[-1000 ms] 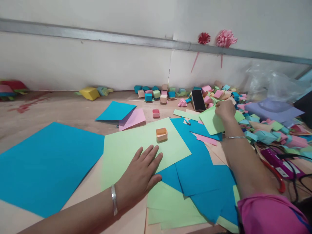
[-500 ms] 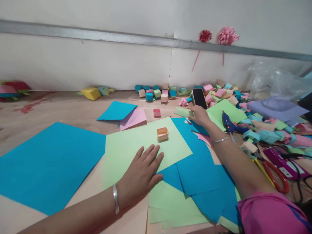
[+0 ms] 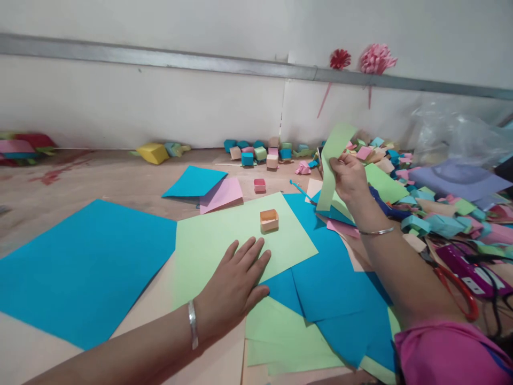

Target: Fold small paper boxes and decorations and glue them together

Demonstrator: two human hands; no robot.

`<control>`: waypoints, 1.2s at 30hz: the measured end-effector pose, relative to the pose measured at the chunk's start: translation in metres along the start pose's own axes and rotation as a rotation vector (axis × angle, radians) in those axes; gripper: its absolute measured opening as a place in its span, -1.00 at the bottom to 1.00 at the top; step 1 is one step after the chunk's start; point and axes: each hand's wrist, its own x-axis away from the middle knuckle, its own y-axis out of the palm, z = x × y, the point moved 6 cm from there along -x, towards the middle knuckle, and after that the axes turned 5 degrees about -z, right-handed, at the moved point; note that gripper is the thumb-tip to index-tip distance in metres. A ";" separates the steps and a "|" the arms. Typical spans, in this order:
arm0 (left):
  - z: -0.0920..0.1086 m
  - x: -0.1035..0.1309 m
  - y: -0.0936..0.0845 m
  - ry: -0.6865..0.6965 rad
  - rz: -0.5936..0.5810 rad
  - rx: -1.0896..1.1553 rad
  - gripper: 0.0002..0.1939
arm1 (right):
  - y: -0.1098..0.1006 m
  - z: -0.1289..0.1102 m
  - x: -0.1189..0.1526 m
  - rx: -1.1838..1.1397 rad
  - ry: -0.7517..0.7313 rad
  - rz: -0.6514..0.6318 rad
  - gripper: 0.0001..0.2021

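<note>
My left hand (image 3: 236, 283) lies flat with its fingers spread on a large light green sheet (image 3: 212, 235). Just beyond its fingertips sits a small open peach paper box (image 3: 269, 220). At the right, my right hand (image 3: 349, 174) pinches a light green paper strip (image 3: 335, 155), raised upright above the blue sheets. A small pink box (image 3: 259, 185) stands farther back on the table. Blue sheets (image 3: 328, 289) lie between my two arms, overlapping more green ones (image 3: 284, 337).
A large blue sheet (image 3: 88, 267) covers the left. Small paper cubes (image 3: 260, 153) line the wall. Paper pieces (image 3: 444, 224), a blue glue gun (image 3: 387, 208), red-handled scissors (image 3: 457, 289) and a purple box (image 3: 465, 270) with black cables crowd the right.
My right hand has lifted the green strip from the table and moved right and slightly up with it. The phone behind is now mostly covered. My left hand has stayed in place.
</note>
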 end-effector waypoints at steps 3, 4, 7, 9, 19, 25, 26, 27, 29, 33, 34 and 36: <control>0.000 0.000 0.000 0.001 -0.001 0.001 -0.42 | 0.017 -0.001 0.010 0.002 0.062 -0.069 -0.73; 0.000 0.000 0.000 0.002 -0.004 0.003 -0.41 | 0.021 -0.002 0.014 0.011 0.079 -0.094 -0.73; -0.001 -0.001 0.000 -0.004 -0.014 0.012 -0.41 | 0.031 0.000 0.021 0.048 0.135 -0.170 -0.73; 0.000 -0.001 0.001 -0.010 -0.028 0.023 -0.42 | 0.035 0.002 0.024 0.068 0.156 -0.204 -0.72; -0.035 0.006 -0.033 -0.252 0.349 0.620 -0.63 | 0.104 -0.026 0.100 0.446 0.207 -1.132 -0.88; -0.059 -0.002 -0.037 -0.511 0.236 0.834 -0.76 | 0.140 -0.006 0.152 0.621 0.077 -1.468 -0.92; -0.058 -0.003 -0.035 -0.504 0.200 0.800 -0.82 | 0.142 -0.002 0.154 0.619 0.075 -1.467 -0.92; -0.057 -0.004 -0.033 -0.495 0.180 0.771 -0.86 | 0.143 0.001 0.155 0.614 0.072 -1.467 -0.92; -0.056 -0.004 -0.029 -0.482 0.161 0.741 -0.89 | 0.143 0.004 0.156 0.606 0.073 -1.464 -0.92; -0.053 -0.005 -0.025 -0.445 0.097 0.702 -0.91 | 0.143 0.004 0.155 0.595 0.112 -1.455 -0.92; -0.053 -0.006 -0.026 -0.436 0.079 0.680 -0.90 | 0.142 0.004 0.155 0.600 0.122 -1.454 -0.92; -0.056 -0.006 -0.027 -0.431 0.035 0.619 -0.88 | 0.138 0.005 0.153 0.627 0.149 -1.454 -0.90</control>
